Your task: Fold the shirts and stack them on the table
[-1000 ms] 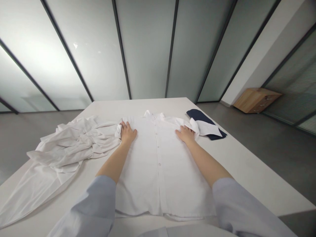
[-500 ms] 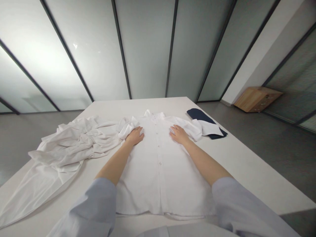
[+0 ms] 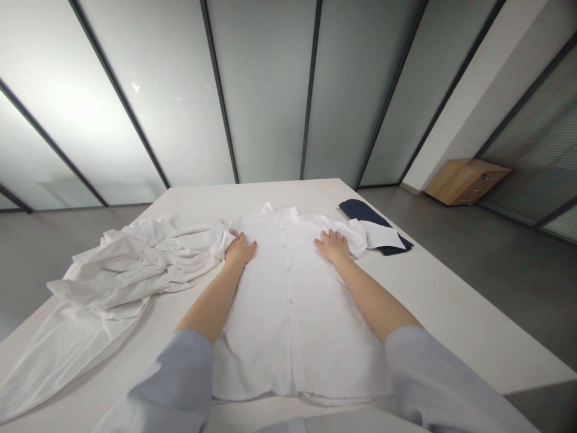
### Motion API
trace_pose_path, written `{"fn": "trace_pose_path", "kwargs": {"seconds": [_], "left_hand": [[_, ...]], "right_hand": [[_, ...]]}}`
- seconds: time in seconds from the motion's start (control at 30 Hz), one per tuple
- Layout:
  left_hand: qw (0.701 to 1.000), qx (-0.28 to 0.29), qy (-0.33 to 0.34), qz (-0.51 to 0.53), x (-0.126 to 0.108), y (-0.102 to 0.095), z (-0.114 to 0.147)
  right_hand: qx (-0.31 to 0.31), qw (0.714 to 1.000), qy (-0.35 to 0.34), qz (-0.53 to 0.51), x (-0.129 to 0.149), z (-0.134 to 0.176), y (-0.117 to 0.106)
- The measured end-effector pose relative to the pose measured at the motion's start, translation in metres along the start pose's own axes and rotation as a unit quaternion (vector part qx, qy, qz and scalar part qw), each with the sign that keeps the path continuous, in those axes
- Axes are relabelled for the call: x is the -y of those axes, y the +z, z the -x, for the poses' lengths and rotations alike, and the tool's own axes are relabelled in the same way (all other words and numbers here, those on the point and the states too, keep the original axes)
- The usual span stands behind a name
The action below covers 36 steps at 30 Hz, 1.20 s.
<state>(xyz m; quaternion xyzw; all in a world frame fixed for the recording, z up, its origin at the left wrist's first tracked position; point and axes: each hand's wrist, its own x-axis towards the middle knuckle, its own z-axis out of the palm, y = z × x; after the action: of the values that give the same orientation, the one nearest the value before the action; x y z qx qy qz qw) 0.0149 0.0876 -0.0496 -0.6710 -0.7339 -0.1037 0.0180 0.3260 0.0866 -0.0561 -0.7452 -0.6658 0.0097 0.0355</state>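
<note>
A white button-up shirt (image 3: 270, 331) lies front side up on the table, its collar at the far end and its hem towards me. My left hand (image 3: 241, 248) rests open on the shirt's upper left side, fingers apart, beside the bunched white cloth. On the upper right chest, near the sleeve, my right hand (image 3: 332, 245) lies open with its fingers spread. The right sleeve stretches out to the right, its cuff (image 3: 382, 234) on top of a folded dark navy cloth (image 3: 360, 210).
A crumpled heap of white cloth (image 3: 135, 264) covers the table's left side and trails towards the near left corner. The white table (image 3: 451, 319) has its right edge running diagonally. Beyond stand frosted glass panels (image 3: 265, 90) and a wooden cabinet (image 3: 464, 180) on the floor.
Both hands have slid outwards over the shirt, the left one leftwards and the right one slightly rightwards. The white fabric by my left hand has shifted left.
</note>
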Motion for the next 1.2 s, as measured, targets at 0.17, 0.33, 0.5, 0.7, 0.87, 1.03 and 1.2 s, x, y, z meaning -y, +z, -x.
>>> {"fn": "trace_pose_path", "kwargs": {"seconds": [0.17, 0.33, 0.5, 0.7, 0.87, 1.03, 1.2], "left_hand": [[0.985, -0.035, 0.169, 0.020, 0.000, 0.000, 0.003], [0.976, 0.014, 0.216, 0.028, 0.000, 0.003, 0.002], [0.979, 0.032, 0.203, 0.009, 0.001, 0.001, 0.006], [0.985, 0.036, 0.171, -0.013, -0.010, -0.008, 0.008], [0.994, 0.053, 0.092, -0.012, -0.033, -0.008, 0.011], [0.996, 0.048, 0.073, -0.019, -0.039, 0.003, 0.017], [0.995, 0.070, 0.075, 0.000, -0.033, 0.008, 0.015]], "right_hand": [[-0.038, 0.999, -0.020, -0.001, 0.001, 0.002, 0.001], [-0.109, 0.990, -0.084, -0.002, 0.003, 0.009, -0.006], [-0.091, 0.988, -0.127, -0.007, 0.007, 0.012, -0.011], [-0.080, 0.989, -0.124, -0.008, 0.007, 0.012, -0.012], [-0.078, 0.989, -0.125, -0.004, 0.007, 0.012, -0.011], [-0.073, 0.990, -0.123, -0.009, 0.007, 0.012, -0.012], [-0.064, 0.991, -0.120, -0.019, 0.006, 0.012, -0.014]]}}
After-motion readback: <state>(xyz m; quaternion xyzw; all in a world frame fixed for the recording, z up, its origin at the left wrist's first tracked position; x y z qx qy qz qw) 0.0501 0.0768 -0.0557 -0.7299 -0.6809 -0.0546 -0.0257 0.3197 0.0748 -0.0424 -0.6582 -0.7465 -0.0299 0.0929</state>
